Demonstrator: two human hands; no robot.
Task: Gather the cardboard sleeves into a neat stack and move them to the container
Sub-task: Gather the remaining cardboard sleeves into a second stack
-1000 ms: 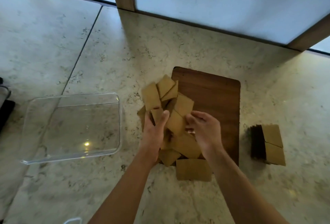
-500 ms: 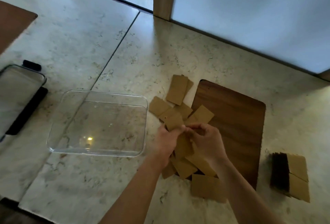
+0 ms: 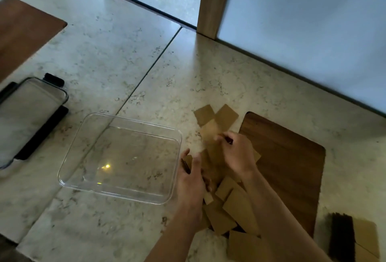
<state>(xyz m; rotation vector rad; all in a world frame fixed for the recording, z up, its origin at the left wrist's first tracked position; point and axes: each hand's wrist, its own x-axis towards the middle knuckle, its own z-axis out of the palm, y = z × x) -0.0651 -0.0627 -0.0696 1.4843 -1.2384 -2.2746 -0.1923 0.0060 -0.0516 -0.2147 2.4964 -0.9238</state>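
Marbled stone forms the table, backed by a frosted window panel. At far left a clear lid with black clips is seen, then the clear plastic container, which holds nothing yet. Just right of it the left hand is closed in a grip on a few cardboard sleeves stood on edge, thumb forward and wrist low. The right hand is arched over the loose pile, its fingertips pinching at a sleeve; whether that one is truly caught cannot be told through the blur. Beyond that grip the sleeves are fanned half over the wooden board, and a bundled sleeve stack lies well to the right. A slack left grip would likely let the gathered edges splay, and sleeves dragged past the board's lip could catch.
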